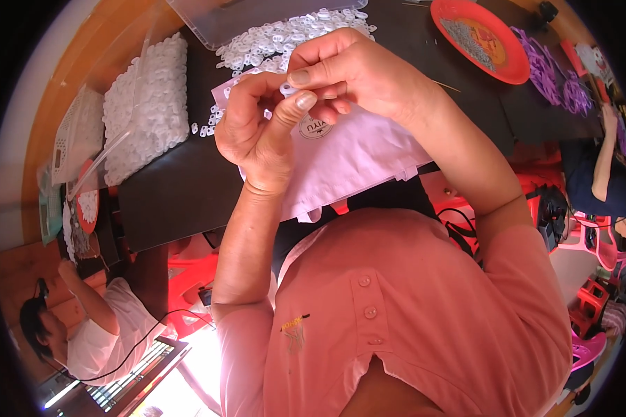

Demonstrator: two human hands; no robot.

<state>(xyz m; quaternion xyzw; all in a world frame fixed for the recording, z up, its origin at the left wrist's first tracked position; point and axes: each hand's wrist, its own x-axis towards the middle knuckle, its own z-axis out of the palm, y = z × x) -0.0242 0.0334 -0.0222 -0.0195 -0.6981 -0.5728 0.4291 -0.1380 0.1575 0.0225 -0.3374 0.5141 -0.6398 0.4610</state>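
Over the dark table my two hands meet, fingertips pinched together around one small white plastic piece with a hole in it. My left hand has its thumb and forefinger closed at the piece's near side. From the right, my right hand presses thumb and fingers on the same piece, partly covering it. Beneath both hands lies a pale pink cloth with a round dark print, hanging over the table's near edge. Just beyond my fingers spreads a loose pile of similar white pieces.
A large transparent bag packed with white pieces stands left. A transparent bin sits behind the pile. Far right are a red dish of small grey bits and purple strips. Other people sit at left and right.
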